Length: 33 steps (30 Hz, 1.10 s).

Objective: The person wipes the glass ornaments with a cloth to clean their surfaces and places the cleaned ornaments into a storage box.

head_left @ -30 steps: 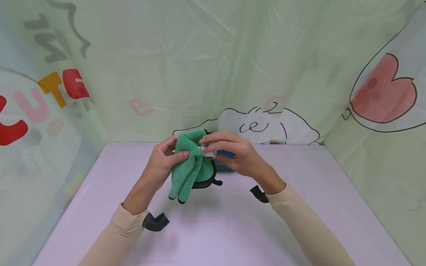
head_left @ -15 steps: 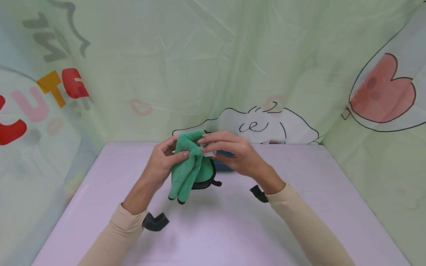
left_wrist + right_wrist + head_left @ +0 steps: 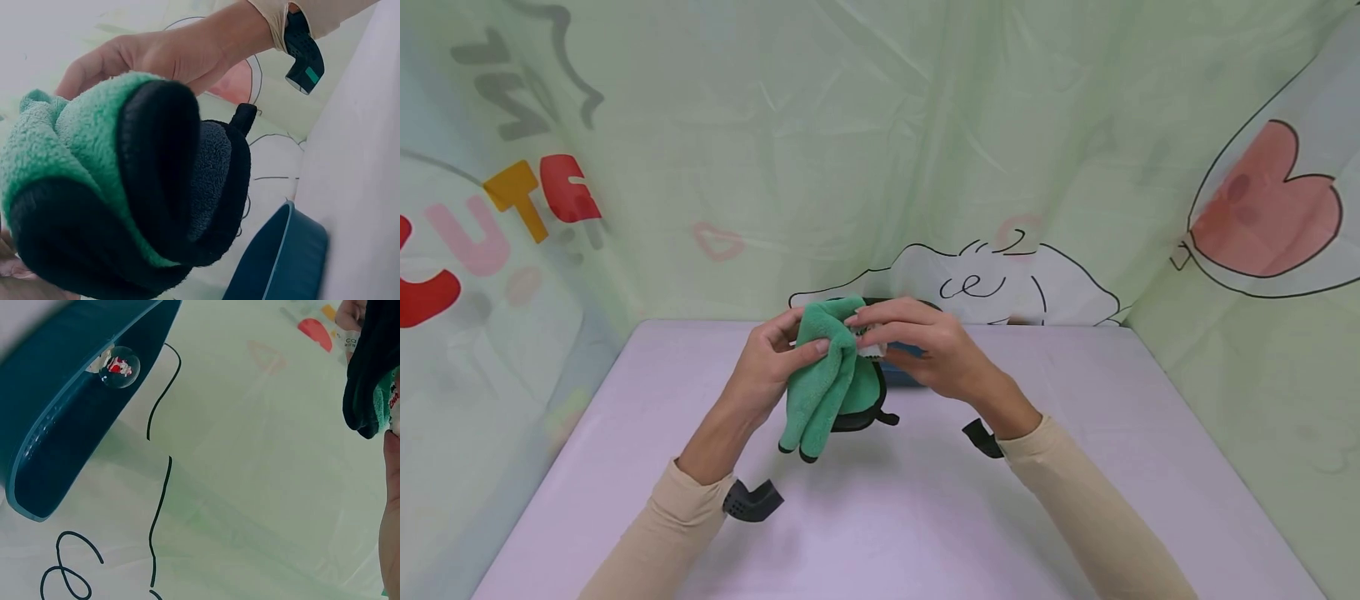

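A fluffy green cloth (image 3: pixel 816 400) with black edging hangs above the table, folded on itself. Its dark grey reverse (image 3: pixel 211 175) shows in the left wrist view. My left hand (image 3: pixel 763 362) grips the cloth from the left, thumb across its front. On the cloth's right, my right hand (image 3: pixel 943 346) pinches a small white piece with dark print (image 3: pixel 872 346), partly hidden by fingers and folds. Red print shows on a white surface (image 3: pixel 395 403) by the right hand in the right wrist view; I cannot tell what the piece is.
Behind the hands a blue basin (image 3: pixel 904 372) stands on the pale lilac table (image 3: pixel 880 517). In the right wrist view a clear ball with a red and white figure (image 3: pixel 120 367) sits inside the basin. A printed curtain (image 3: pixel 820 167) surrounds the table.
The cloth's lower edge has dipped slightly. A dark edge now shows above the right hand's fingers. Both hands keep nearly the same place and hold.
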{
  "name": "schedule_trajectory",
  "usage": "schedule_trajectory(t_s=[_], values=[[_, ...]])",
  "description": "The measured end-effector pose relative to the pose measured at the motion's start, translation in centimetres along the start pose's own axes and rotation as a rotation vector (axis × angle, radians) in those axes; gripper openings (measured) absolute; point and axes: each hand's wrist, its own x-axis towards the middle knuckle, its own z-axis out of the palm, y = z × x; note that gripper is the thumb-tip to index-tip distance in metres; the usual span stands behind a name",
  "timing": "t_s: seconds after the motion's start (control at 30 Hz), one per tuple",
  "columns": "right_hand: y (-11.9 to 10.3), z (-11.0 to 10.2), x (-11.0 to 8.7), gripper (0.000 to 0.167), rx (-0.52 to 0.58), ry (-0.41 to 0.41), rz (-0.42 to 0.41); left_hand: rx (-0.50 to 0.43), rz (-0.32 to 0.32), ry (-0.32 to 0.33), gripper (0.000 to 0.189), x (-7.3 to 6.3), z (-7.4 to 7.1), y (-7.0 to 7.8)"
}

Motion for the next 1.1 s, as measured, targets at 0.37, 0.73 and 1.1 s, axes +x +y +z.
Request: schedule_trajectory(t_s=[0.37,0.73,1.1], values=[[-0.3,0.6,0.0,0.044,-0.033,0.036,0.092,0.071,0.027,0.038,0.051,-0.1,0.1,0.0],[-0.5,1.2,0.1,0.048,0.050,0.086,0.200,0.144,0.167,0.022,0.052,-0.5,-0.2,-0.4],[-0.9,1.0,0.4,0.035,0.175,0.098,0.474,0.169,0.308,0.020,0.056,-0.5,-0.3,-0.6]])
